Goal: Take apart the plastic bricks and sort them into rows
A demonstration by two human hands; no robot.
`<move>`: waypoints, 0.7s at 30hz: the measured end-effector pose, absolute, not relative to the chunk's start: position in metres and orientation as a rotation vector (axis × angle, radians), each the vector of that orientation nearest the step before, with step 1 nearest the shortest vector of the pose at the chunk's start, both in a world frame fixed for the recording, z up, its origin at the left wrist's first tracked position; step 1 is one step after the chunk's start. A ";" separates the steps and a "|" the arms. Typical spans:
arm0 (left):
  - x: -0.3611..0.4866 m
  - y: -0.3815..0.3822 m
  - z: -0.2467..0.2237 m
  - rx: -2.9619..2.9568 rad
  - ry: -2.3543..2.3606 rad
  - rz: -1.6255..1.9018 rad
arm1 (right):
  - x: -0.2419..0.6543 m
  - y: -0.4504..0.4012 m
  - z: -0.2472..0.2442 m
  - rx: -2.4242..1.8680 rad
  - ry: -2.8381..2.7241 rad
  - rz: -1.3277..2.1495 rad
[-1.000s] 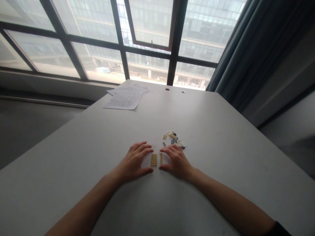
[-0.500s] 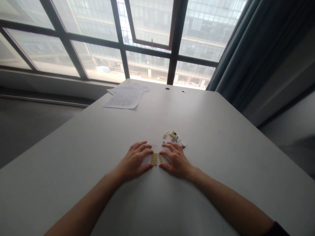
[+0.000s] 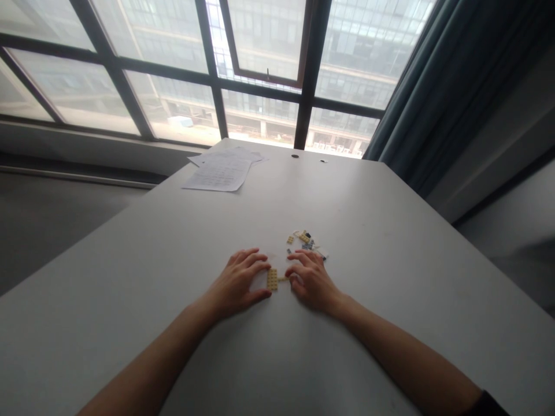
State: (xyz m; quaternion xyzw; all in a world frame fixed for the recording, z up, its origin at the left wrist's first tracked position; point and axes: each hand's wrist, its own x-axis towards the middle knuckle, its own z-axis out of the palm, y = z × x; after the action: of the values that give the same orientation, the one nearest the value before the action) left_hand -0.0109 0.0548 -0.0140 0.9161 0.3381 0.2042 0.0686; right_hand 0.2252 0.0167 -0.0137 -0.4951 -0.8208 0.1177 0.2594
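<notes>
A tan studded toy-brick plate (image 3: 272,279) lies on the white table. My left hand (image 3: 243,278) holds it, thumb at the near end and forefinger at the far end. To its right is a narrow tan toy-brick strip (image 3: 282,279), pointing sideways, its left end close to the plate; whether they touch I cannot tell. My right hand (image 3: 311,281) pinches the strip's right end between thumb and forefinger, which hide that end. The other right fingers are bent above the table, near a small grey piece (image 3: 289,251).
Beyond my right hand lies a loose pile of tan, grey, black and white toy bricks (image 3: 307,245), with a small tan plate (image 3: 290,239) at its left. Printed papers (image 3: 221,173) lie at the table's (image 3: 368,231) far left. Windows stand behind, and a dark curtain (image 3: 433,86) hangs at right.
The narrow strip has turned from lying lengthwise beside the plate to pointing sideways. My right thumb and forefinger have closed on its right end. My left hand has barely moved.
</notes>
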 end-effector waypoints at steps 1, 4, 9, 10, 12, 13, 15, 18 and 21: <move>-0.011 0.055 -0.014 2.758 1.020 0.611 | 0.225 0.018 -0.014 -1.338 -2.227 0.320; -0.011 0.054 -0.014 2.754 1.014 0.614 | 0.221 0.019 -0.014 -1.317 -2.215 0.331; -0.012 0.055 -0.016 2.751 1.000 0.645 | 0.225 0.017 -0.010 -1.314 -2.137 0.334; -0.013 0.056 -0.017 2.751 0.996 0.650 | 0.229 0.017 -0.010 -1.308 -2.149 0.344; -0.013 0.056 -0.017 2.751 0.990 0.653 | 0.236 0.018 -0.009 -1.297 -2.201 0.372; -0.013 0.057 -0.017 2.751 0.990 0.652 | 0.239 0.018 -0.009 -1.293 -2.230 0.383; -0.012 0.056 -0.017 2.753 0.997 0.642 | 0.243 0.019 -0.008 -1.287 -2.275 0.378; -0.012 0.056 -0.016 2.749 1.020 0.606 | 0.244 0.019 -0.008 -1.285 -2.298 0.334; -0.011 0.056 -0.017 2.745 1.032 0.568 | 0.242 0.018 -0.008 -1.277 -2.309 0.318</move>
State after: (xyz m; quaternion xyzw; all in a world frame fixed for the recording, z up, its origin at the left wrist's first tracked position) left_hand -0.0113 0.0558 -0.0166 0.9162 0.3445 0.1895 0.0772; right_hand 0.2422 0.0177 -0.0079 -0.4665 -0.8435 0.1162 0.2396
